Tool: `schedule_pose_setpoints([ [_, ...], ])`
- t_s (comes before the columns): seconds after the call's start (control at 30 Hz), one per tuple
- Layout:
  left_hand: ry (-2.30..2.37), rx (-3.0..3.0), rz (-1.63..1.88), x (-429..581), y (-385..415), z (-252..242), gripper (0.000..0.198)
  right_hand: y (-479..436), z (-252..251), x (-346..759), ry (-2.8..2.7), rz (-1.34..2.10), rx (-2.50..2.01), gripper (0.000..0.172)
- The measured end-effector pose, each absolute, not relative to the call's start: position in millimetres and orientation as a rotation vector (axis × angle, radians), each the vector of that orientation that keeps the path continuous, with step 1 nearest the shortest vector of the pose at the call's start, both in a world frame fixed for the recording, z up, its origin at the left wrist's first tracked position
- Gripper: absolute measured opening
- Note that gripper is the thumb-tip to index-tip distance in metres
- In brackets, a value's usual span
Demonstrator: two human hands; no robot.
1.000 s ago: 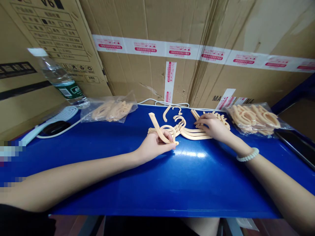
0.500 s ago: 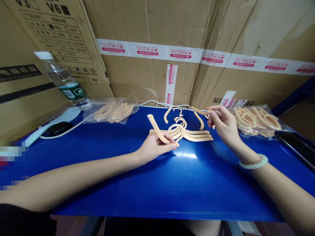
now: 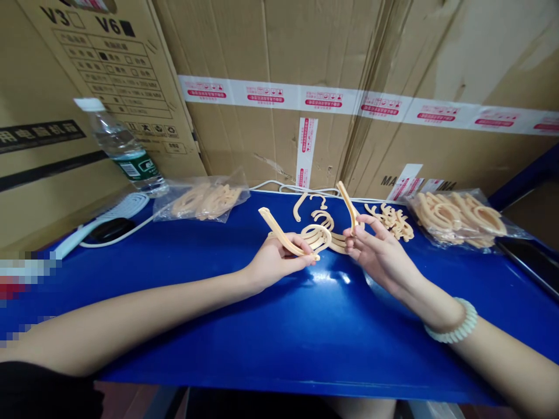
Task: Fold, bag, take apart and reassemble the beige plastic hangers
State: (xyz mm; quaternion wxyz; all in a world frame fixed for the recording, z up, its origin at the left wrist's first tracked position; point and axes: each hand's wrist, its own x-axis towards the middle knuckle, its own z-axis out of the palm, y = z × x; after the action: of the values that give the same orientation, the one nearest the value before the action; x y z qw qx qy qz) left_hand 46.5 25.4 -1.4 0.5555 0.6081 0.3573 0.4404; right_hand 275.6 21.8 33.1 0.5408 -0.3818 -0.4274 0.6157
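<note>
My left hand is closed on a partly assembled beige plastic hanger, one arm slanting up to the left and a curved hook rising beyond the fingertips. To its right, my right hand pinches a loose hanger arm near its lower end, the other end pointing up. The two pieces are apart. Behind the hands, several hangers lie stacked on the blue table, partly covered by the hands. Further back lie another loose hanger arm and a small hook.
Small beige pieces are heaped behind my right hand. Clear bags of hanger parts lie at left and right. A water bottle stands back left; a phone lies far right. Cardboard boxes wall the back.
My right hand has moved left and nearer, turning its hanger arm from nearly level to upright. The heap of small pieces behind it now shows. My left hand keeps its hold almost unmoved.
</note>
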Motion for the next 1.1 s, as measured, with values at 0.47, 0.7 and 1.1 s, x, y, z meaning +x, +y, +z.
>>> schedule_pose_setpoints([
  [0.47, 0.762, 1.451, 1.062, 45.9, 25.4, 2.3, 0.020, 14.3, 13.8, 262.6, -1.387, 1.422, -0.939, 0.028],
  [0.7, 0.700, 1.408, 0.996, 45.3, 25.0, 0.0, 0.025, 13.1, 16.3, 262.9, -1.510, 1.390, -0.950, 0.036],
  [1.1, 0.716, 1.376, 0.909, 46.2, 23.1, -1.9, 0.028, 12.7, 15.6, 264.8, -1.692, 1.287, -0.942, 0.027],
])
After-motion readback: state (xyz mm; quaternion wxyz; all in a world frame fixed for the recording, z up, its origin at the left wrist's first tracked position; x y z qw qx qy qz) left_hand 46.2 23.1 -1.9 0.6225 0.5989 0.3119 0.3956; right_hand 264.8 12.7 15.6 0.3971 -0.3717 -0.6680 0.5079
